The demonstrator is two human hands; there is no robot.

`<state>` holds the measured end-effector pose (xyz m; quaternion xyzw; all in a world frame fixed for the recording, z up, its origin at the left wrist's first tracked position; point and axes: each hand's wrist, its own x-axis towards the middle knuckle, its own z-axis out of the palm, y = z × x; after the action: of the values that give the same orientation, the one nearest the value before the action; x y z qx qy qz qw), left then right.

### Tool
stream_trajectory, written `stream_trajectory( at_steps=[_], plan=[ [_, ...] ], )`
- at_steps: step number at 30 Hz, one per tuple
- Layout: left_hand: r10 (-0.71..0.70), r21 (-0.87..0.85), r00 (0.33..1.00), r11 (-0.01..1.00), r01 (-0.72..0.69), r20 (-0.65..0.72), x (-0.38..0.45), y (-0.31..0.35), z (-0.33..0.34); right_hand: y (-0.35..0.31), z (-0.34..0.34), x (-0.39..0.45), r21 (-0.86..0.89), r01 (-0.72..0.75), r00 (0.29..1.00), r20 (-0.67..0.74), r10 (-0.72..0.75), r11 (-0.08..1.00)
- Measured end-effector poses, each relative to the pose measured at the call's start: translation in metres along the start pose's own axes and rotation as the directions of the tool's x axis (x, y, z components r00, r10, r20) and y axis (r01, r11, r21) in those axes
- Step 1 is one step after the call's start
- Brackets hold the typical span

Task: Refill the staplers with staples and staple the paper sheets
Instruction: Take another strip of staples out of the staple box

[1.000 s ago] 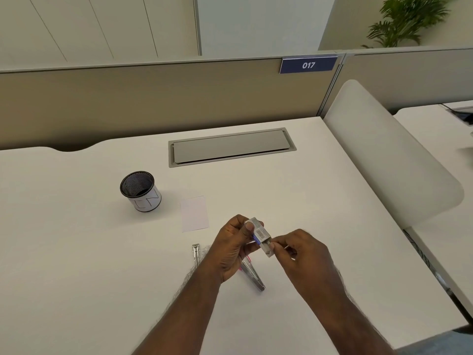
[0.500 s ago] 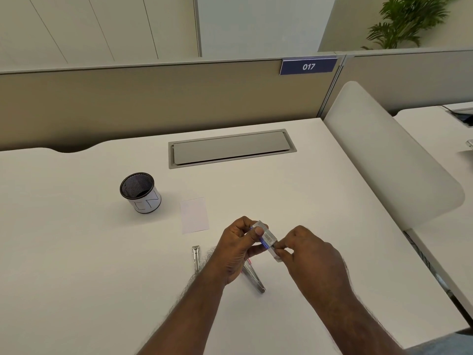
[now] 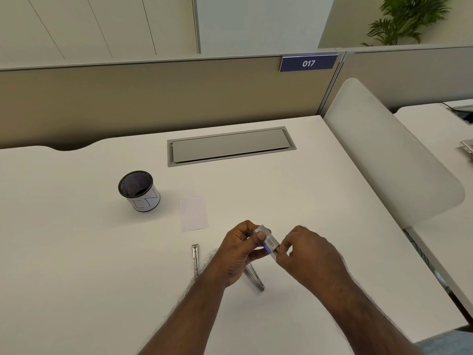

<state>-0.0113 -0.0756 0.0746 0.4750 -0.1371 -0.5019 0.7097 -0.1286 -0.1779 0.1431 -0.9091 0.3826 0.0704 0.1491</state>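
Observation:
My left hand (image 3: 239, 252) grips a small staple box (image 3: 268, 240) with a barcode label, held above the desk. My right hand (image 3: 305, 254) pinches the box's near end, where its inner tray sticks out. A slim metal stapler (image 3: 195, 257) lies on the desk left of my left wrist. A second metal stapler (image 3: 254, 279) lies under my hands, partly hidden by them. A small white paper sheet (image 3: 193, 213) lies flat beyond my hands.
A black mesh pen cup (image 3: 139, 190) with a white label stands at the left. A grey cable hatch (image 3: 231, 146) is set into the white desk (image 3: 76, 265) further back. A white divider panel (image 3: 389, 155) borders the desk's right edge.
Both hands have stayed over the same spot with the box. The right hand's fingers have closed further on the box's near end, and the box has tilted a little flatter.

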Motion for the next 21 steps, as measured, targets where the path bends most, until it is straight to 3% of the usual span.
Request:
stream_trajectory(
  at_steps=[10,15,21],
  plan=[
    [-0.005,-0.008,1.0,1.0,0.005,-0.013,0.0023,-0.0023,-0.0006,0.0014,-0.0026,0.0053,0.004,-0.022,0.993,0.114,0.021,1.0],
    [0.001,-0.004,1.0,1.0,-0.001,-0.011,0.003,-0.0002,0.0011,0.0003,-0.0033,0.0016,0.008,0.003,1.0,0.008,-0.003,1.0],
    [0.007,-0.02,1.0,1.0,-0.007,-0.022,0.003,0.0,-0.0022,0.0059,-0.0083,-0.0016,0.071,0.06,0.998,0.01,-0.061,0.996]
  ],
)
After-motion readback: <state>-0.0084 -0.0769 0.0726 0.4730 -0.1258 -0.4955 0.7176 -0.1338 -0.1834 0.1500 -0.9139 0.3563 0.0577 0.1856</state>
